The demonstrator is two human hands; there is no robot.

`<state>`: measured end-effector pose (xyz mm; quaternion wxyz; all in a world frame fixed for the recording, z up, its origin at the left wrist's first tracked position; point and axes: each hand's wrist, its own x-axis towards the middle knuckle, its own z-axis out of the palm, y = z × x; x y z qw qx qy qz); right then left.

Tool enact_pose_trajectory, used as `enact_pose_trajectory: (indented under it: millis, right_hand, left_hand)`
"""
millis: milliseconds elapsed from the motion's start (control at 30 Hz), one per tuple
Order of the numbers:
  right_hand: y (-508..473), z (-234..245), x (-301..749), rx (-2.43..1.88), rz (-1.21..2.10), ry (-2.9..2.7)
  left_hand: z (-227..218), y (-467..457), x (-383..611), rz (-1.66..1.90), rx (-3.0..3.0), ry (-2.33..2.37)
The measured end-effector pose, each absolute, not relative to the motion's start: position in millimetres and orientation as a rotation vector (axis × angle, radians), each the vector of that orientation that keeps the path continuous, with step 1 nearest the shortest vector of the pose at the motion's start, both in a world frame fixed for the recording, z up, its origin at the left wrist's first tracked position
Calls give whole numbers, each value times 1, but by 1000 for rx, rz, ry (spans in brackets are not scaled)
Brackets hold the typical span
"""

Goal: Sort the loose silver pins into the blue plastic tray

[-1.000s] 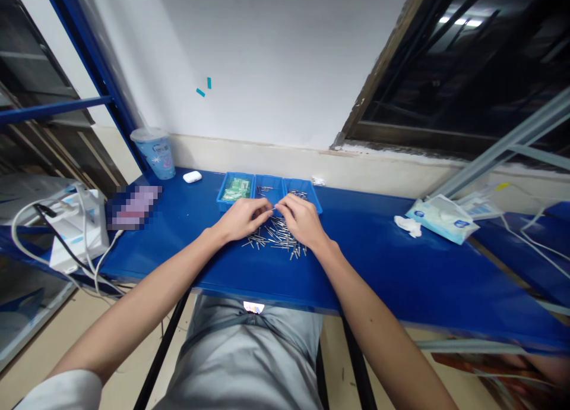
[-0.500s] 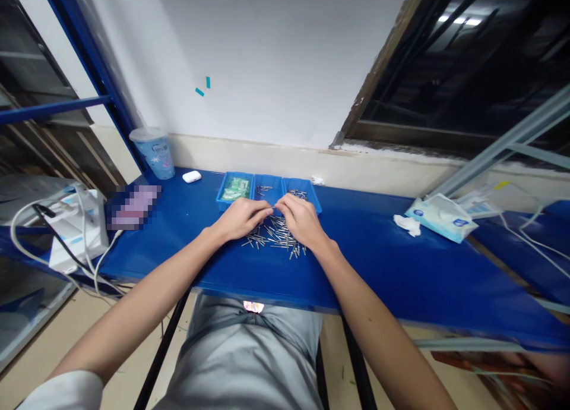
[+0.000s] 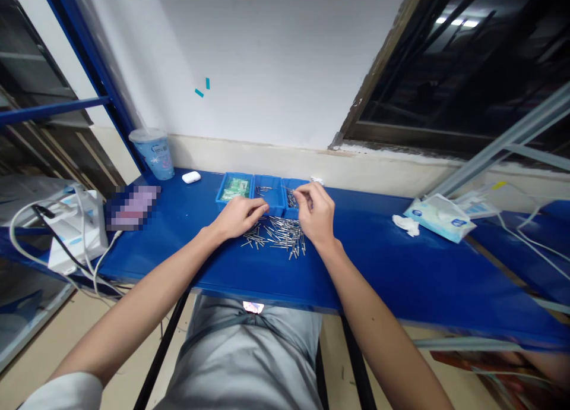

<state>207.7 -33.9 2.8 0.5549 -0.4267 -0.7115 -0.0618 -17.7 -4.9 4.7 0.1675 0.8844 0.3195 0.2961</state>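
Observation:
My left hand (image 3: 241, 216) is closed, thumb against forefinger, at the left of a loose pile of thin silvery metal pins (image 3: 285, 233). Whatever its fingertips hold, if anything, is too small to make out. Over the right blue bin (image 3: 291, 213), my right hand (image 3: 317, 211) pinches a thin metal pin (image 3: 287, 188) that points left. More metal pins lie in that bin, partly hidden by the hand. The middle bin (image 3: 272, 199) has a few pins, and the left bin (image 3: 219, 198) contains small green-and-clear packets (image 3: 236, 188).
On the blue table (image 3: 378, 267), a lidded cup (image 3: 154, 154) and a white case (image 3: 191, 177) stand at back left. Farther left are a blurred-out flat object (image 3: 133, 208) and white power strips with cables (image 3: 82, 232). A tissue pack (image 3: 440, 217) and crumpled tissue (image 3: 406, 224) lie right.
My hands were together above the pile. The right hand has moved right and away to the right bin, with a pin in its fingers; the left has hardly moved.

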Motion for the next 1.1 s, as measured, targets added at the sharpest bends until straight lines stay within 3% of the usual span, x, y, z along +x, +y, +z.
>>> enact_pose_trajectory:
  millis: [400, 1100]
  right_hand:
    - [-33, 10, 226, -1149, -505, -1254]
    - [-30, 9, 232, -1421, -421, -1295]
  left_hand:
    - [2, -1, -15, 370, 2563, 861]
    - [-6, 7, -19, 357, 2728, 1006]
